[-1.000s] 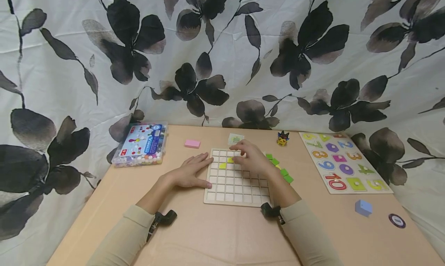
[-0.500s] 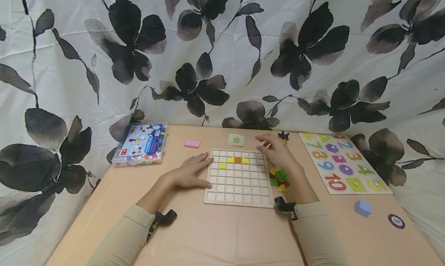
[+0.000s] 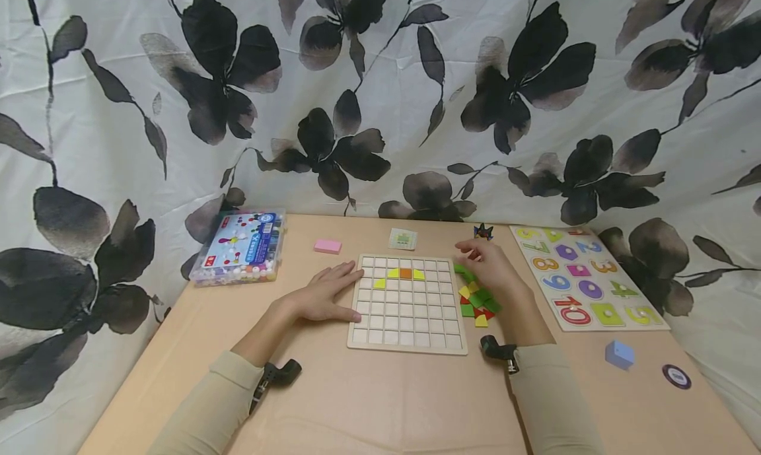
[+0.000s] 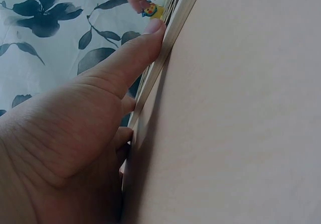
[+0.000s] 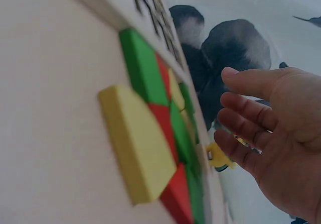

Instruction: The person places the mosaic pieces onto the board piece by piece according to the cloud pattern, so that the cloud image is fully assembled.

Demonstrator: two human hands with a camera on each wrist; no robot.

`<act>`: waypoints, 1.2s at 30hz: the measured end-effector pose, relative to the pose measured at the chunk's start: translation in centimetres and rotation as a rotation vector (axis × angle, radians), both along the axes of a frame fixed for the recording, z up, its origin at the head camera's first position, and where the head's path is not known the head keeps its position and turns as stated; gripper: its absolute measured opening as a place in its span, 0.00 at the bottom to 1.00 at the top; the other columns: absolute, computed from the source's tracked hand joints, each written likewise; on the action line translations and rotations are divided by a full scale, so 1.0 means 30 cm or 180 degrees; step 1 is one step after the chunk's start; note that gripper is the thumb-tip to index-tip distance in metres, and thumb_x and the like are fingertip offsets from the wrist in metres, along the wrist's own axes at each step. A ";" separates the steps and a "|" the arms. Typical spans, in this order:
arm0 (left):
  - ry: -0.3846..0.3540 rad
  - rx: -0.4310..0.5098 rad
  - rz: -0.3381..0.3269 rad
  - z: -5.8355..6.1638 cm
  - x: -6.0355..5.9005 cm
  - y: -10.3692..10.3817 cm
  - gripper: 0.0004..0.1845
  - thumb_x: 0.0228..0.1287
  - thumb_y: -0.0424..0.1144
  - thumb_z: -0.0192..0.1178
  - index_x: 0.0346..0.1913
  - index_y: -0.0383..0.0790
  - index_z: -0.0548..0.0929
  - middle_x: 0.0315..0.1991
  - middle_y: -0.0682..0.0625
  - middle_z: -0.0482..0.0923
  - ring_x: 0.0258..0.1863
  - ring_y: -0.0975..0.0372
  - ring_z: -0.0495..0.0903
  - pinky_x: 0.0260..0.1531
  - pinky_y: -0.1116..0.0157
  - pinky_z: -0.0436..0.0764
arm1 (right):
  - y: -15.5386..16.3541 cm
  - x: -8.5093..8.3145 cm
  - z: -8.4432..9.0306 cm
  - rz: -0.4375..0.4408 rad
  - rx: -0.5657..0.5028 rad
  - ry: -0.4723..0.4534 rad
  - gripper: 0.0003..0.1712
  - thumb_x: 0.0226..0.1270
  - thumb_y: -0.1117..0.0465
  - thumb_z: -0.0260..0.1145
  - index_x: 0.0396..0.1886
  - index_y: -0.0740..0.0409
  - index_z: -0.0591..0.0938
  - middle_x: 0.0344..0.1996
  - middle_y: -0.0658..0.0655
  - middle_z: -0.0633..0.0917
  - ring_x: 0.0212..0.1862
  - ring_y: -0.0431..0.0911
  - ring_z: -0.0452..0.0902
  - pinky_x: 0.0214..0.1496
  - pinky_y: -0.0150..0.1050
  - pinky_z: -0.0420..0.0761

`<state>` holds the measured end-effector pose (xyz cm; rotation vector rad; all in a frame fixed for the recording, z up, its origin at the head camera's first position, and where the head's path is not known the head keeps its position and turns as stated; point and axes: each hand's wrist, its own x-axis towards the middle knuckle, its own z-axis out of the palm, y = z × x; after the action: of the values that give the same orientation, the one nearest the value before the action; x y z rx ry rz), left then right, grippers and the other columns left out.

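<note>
Fingers (image 3: 343, 275) of the left hand (image 3: 324, 295) lie straight and flat, tips pressed on the left edge of the wooden grid board (image 3: 407, 327); they grip nothing. Just past those tips, the board's square cells hold four pieces in its upper rows: yellow (image 3: 380, 284), yellow, orange (image 3: 406, 273), yellow. The rest of the cells show bare wood.

Fingers (image 5: 246, 109) of the right hand (image 3: 490, 268) are loosely spread and a little bent, holding nothing, hovering over the far end of the pile of loose tiles (image 3: 477, 299), green, red and yellow, which lies on the counter (image 3: 380, 402) just beside the board's right edge.

Beyond the right fingertips stands a small toy figure (image 3: 483, 231); further right lies a number puzzle (image 3: 585, 278) with digits up to 10. Left of the left hand sits a clear plastic box (image 3: 240, 247) of beads; its label cannot be read.
</note>
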<state>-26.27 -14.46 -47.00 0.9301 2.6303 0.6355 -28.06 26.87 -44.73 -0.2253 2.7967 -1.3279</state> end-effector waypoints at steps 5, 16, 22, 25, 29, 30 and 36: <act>0.0002 -0.0001 0.0003 0.001 0.000 -0.002 0.57 0.61 0.71 0.66 0.85 0.50 0.53 0.87 0.43 0.39 0.86 0.47 0.38 0.83 0.43 0.39 | 0.013 -0.025 -0.036 0.0206 0.0132 0.0094 0.21 0.75 0.66 0.67 0.65 0.64 0.82 0.56 0.65 0.83 0.49 0.54 0.76 0.41 0.39 0.80; 0.0026 0.0014 -0.0004 0.001 -0.001 0.000 0.57 0.61 0.70 0.66 0.85 0.48 0.53 0.86 0.41 0.39 0.86 0.46 0.39 0.82 0.42 0.39 | 0.009 -0.043 -0.071 0.0274 0.0465 0.0233 0.17 0.71 0.69 0.68 0.59 0.66 0.86 0.45 0.62 0.83 0.43 0.51 0.74 0.42 0.39 0.75; 0.0056 0.0006 -0.0026 -0.002 -0.005 -0.001 0.57 0.61 0.70 0.66 0.85 0.48 0.53 0.86 0.41 0.40 0.85 0.45 0.39 0.82 0.41 0.40 | 0.007 -0.045 -0.071 0.0259 0.0558 0.0209 0.15 0.72 0.69 0.68 0.56 0.65 0.86 0.43 0.62 0.81 0.43 0.51 0.74 0.42 0.40 0.75; 0.0056 0.0020 -0.0019 -0.003 -0.006 -0.002 0.57 0.61 0.71 0.66 0.85 0.48 0.53 0.86 0.41 0.40 0.85 0.45 0.39 0.82 0.41 0.40 | 0.004 -0.045 -0.066 0.0218 0.0535 0.0204 0.12 0.72 0.69 0.67 0.53 0.62 0.87 0.45 0.61 0.83 0.44 0.52 0.75 0.45 0.42 0.76; 0.0055 0.0050 -0.0009 -0.004 -0.007 -0.001 0.57 0.61 0.70 0.66 0.85 0.47 0.54 0.86 0.40 0.40 0.85 0.45 0.40 0.82 0.41 0.40 | 0.002 -0.042 -0.056 0.0107 0.0432 0.0245 0.09 0.75 0.68 0.65 0.50 0.60 0.87 0.46 0.60 0.86 0.45 0.53 0.77 0.50 0.44 0.78; 0.0049 0.0049 -0.0003 -0.004 -0.007 -0.001 0.57 0.61 0.71 0.66 0.85 0.48 0.54 0.86 0.40 0.40 0.85 0.46 0.40 0.82 0.41 0.40 | 0.003 -0.040 -0.053 0.0083 0.0406 0.0258 0.09 0.75 0.68 0.65 0.50 0.60 0.87 0.46 0.60 0.87 0.46 0.53 0.77 0.50 0.45 0.79; 0.0027 0.0019 0.0018 -0.007 -0.007 0.000 0.57 0.61 0.71 0.66 0.85 0.49 0.54 0.86 0.41 0.40 0.86 0.47 0.39 0.83 0.42 0.39 | 0.006 -0.025 -0.032 -0.0088 0.0273 0.0221 0.12 0.77 0.66 0.64 0.55 0.59 0.87 0.50 0.60 0.86 0.49 0.54 0.76 0.52 0.45 0.80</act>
<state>-26.49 -14.47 -47.22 0.9296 2.6407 0.6427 -28.80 27.04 -45.70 -0.2348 2.9166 -1.2251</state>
